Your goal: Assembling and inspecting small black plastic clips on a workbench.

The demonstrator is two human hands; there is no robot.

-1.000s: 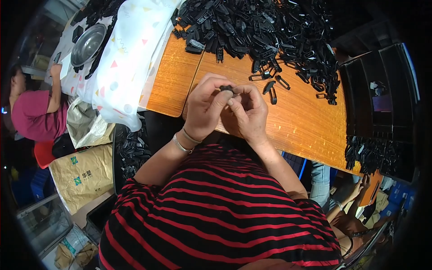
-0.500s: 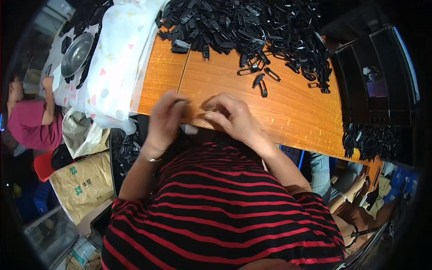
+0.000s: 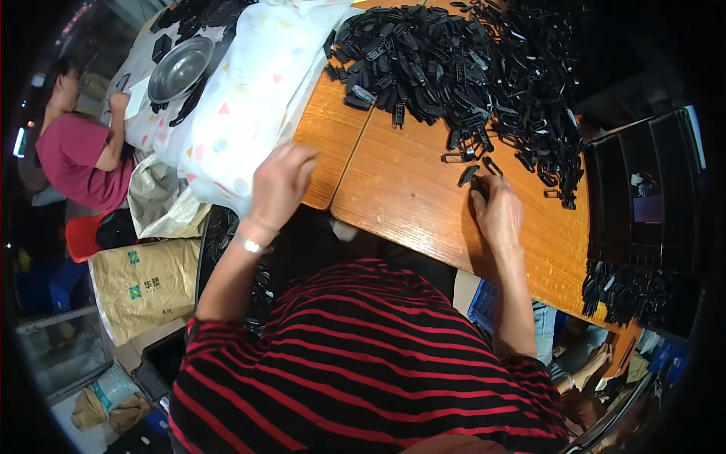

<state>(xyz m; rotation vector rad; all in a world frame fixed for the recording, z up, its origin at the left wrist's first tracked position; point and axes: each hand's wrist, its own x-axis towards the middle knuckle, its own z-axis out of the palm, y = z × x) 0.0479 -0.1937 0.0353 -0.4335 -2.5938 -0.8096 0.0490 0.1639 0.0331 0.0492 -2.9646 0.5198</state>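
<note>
My right hand (image 3: 499,210) reaches forward over the wooden table, its thumb and fingers closed on a small black plastic clip part (image 3: 478,182) that they partly hide. Just beyond the fingertips lie another dark clip piece (image 3: 468,175) and a slim open-framed piece (image 3: 492,166). My left hand (image 3: 280,185) hovers near the table's front left edge, beside the patterned white cloth. Its fingers are curled inward, and whatever they may hold is out of sight. A large heap of black plastic clips (image 3: 423,64) spreads over the far part of the table.
The patterned white cloth (image 3: 242,106) covers the surface at left, with a metal bowl (image 3: 180,69) on it. A person in a maroon shirt (image 3: 83,159) sits farther left. Black parts (image 3: 631,291) lie in a bundle at the table's right end, beside a dark box-like frame (image 3: 643,181).
My hands, formerly close together at the table's front edge, are now apart. The right one has gone forward and right to the loose clip parts; the left has drawn aside. The view has shifted.
</note>
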